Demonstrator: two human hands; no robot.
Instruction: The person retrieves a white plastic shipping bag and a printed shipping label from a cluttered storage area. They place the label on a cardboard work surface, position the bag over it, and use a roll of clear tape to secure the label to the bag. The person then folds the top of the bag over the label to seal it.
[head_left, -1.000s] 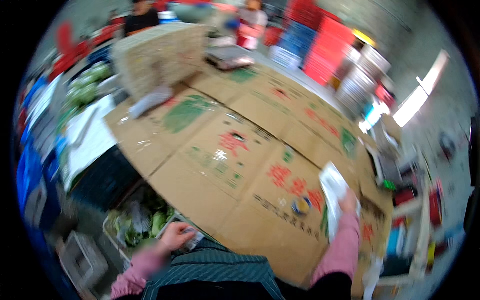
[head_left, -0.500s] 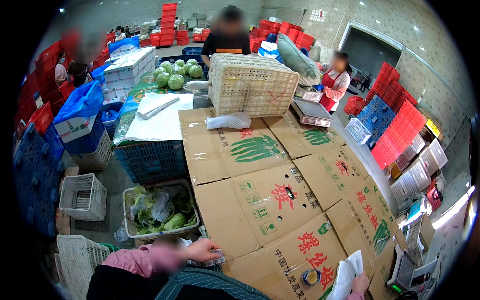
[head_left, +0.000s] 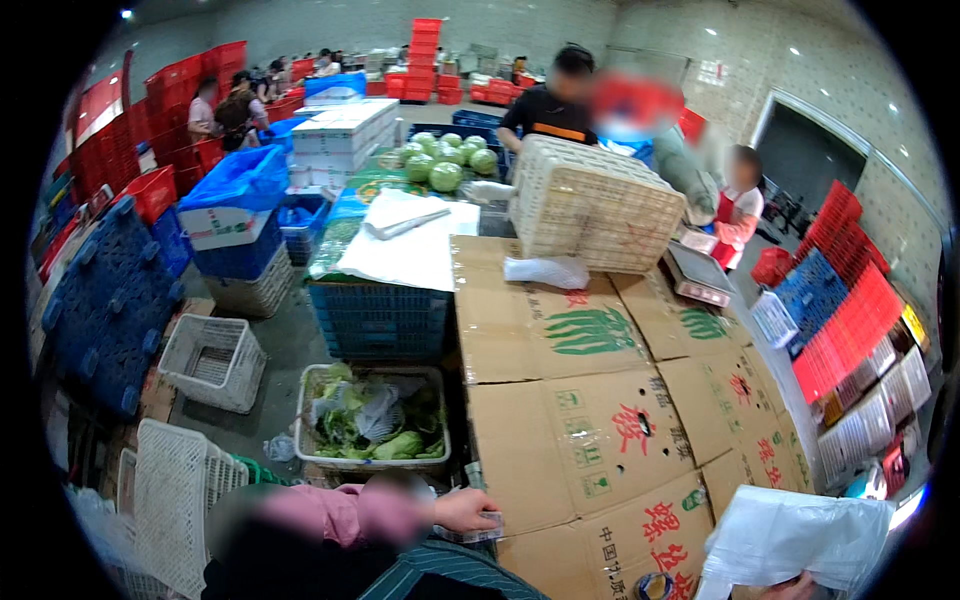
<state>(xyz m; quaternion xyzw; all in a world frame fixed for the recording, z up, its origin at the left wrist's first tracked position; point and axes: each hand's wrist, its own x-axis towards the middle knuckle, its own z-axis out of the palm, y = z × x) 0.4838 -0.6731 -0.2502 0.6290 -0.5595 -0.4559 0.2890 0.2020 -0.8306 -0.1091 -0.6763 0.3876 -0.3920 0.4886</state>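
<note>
My left hand (head_left: 465,510) lies at the near left edge of the cardboard-covered table, fingers closed on a small printed sheet (head_left: 482,527). At the lower right, white plastic bags (head_left: 795,535) spread out over the near corner. My right hand (head_left: 792,588) grips them from below; only part of its fingers shows. Between the hands, a small round roll of tape (head_left: 655,587) sits on the cardboard (head_left: 540,450). Just left of the table, a white crate (head_left: 303,420) holds loose green leaves and white foam netting.
A large cream crate (head_left: 600,205) stands on the table's far side, with a foam net sleeve (head_left: 546,270) before it and a scale (head_left: 698,275) to its right. Cabbages (head_left: 446,176) lie behind. Empty white crates (head_left: 212,362) stand at left. Two co-workers stand beyond.
My view has swung left, shifting the scene rightward. The white bags, folded narrow before, are now spread wide and raised by my right hand. My left hand keeps its place at the table edge.
</note>
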